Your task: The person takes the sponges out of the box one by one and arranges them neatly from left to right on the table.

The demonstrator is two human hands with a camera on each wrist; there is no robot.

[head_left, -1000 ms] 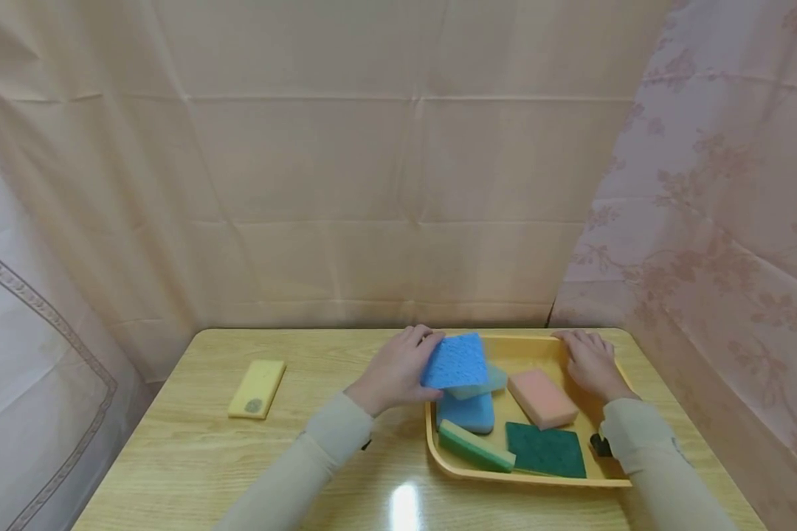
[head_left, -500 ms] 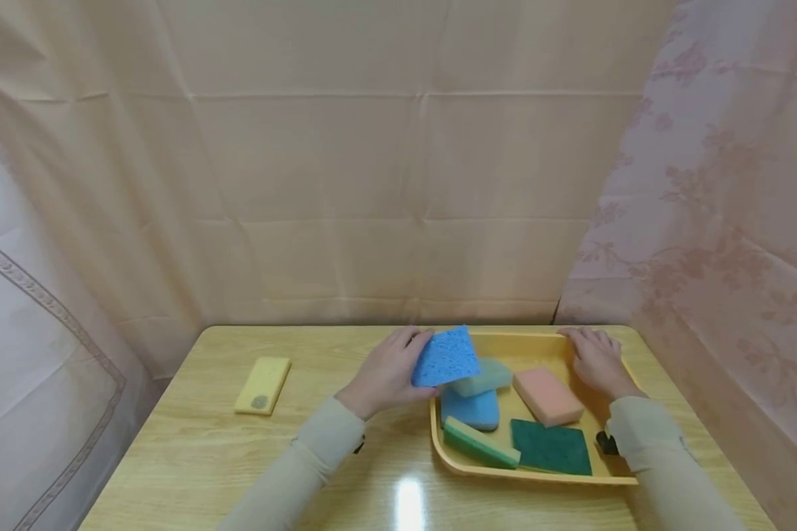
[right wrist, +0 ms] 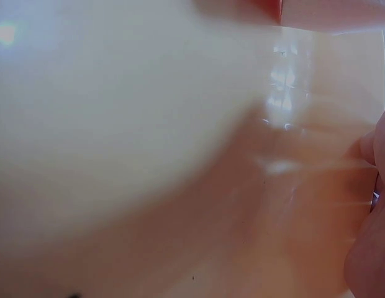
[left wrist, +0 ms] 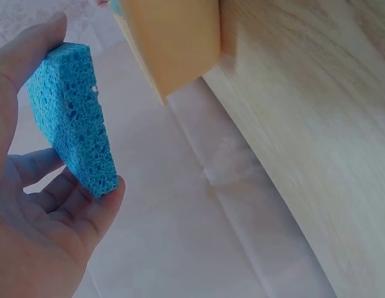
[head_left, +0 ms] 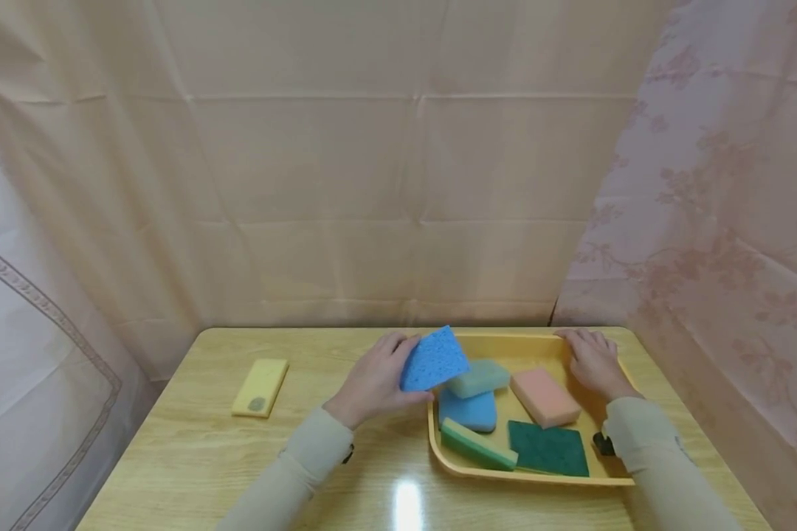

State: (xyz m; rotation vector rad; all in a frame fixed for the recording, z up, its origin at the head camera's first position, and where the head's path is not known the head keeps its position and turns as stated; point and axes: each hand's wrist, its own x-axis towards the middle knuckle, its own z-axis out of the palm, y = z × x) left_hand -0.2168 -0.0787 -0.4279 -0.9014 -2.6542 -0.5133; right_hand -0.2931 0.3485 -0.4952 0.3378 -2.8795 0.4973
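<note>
Pinched between the thumb and fingers of my left hand [head_left: 372,383] is a blue porous sponge [head_left: 436,360], raised and tilted over the left rim of a yellow tray [head_left: 531,480]. In the left wrist view the sponge [left wrist: 77,118] stands apart from the tray wall [left wrist: 180,43]. My right hand [head_left: 596,365] grips the tray's back right rim, with its fingers over the edge. Inside the tray lie a pale green sponge [head_left: 481,377] on another blue sponge [head_left: 468,413], a pink sponge [head_left: 544,397], a yellow-green scrub sponge [head_left: 478,444] and a dark green scouring pad [head_left: 548,448].
A yellow sponge [head_left: 260,388] with a grey round mark lies on the left part of the wooden table [head_left: 192,457]. A beige curtain [head_left: 345,184] hangs behind the table, and a pink floral cloth [head_left: 724,221] hangs at the right.
My left hand has moved left with the blue sponge, from above the stacked sponges to the tray's left edge, and the sponge has tilted. The right hand has stayed on the rim.
</note>
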